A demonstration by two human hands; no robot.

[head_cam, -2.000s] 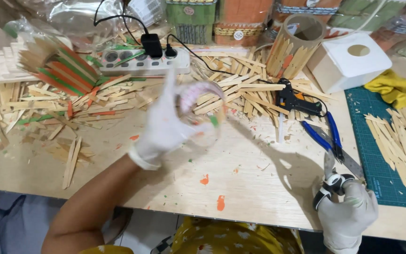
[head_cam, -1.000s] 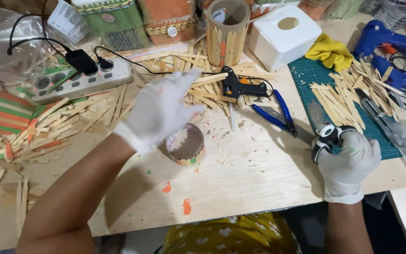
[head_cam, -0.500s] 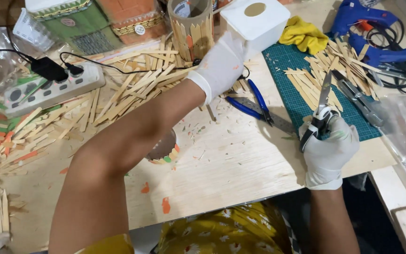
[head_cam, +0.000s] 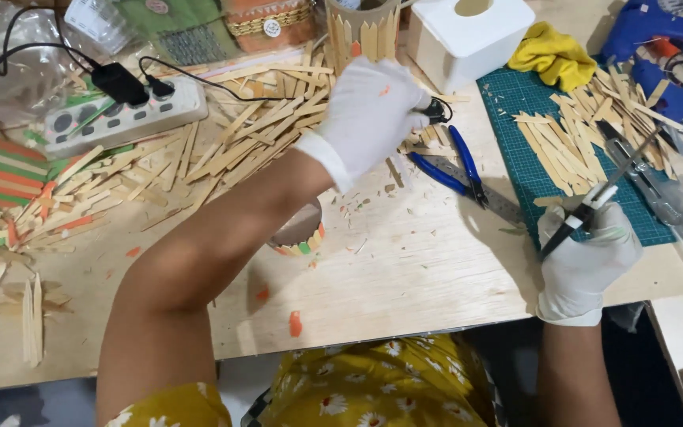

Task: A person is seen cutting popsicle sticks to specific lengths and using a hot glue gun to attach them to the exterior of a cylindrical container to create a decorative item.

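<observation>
The gloved left hand (head_cam: 373,115) reaches across the table (head_cam: 405,277), its grip closing over a black glue gun (head_cam: 435,109) lying among wooden sticks (head_cam: 254,134). The right hand (head_cam: 586,257) clenches scissors (head_cam: 594,205) beside the green mat (head_cam: 515,150).

A: Where is the left hand (head_cam: 369,111) sitting?
B: Gloved in white, reaching far forward across the body, bare forearm stretching diagonally from lower left to upper centre. Fingers are curling down, knuckles facing up; what they're closing on is hidden under the palm.
A: And the right hand (head_cam: 586,257)?
B: Also gloved, staying low at the right, forearm rising near vertical. Fingers are wrapping into a fist around a thin tool handle, thumb on top.
</observation>
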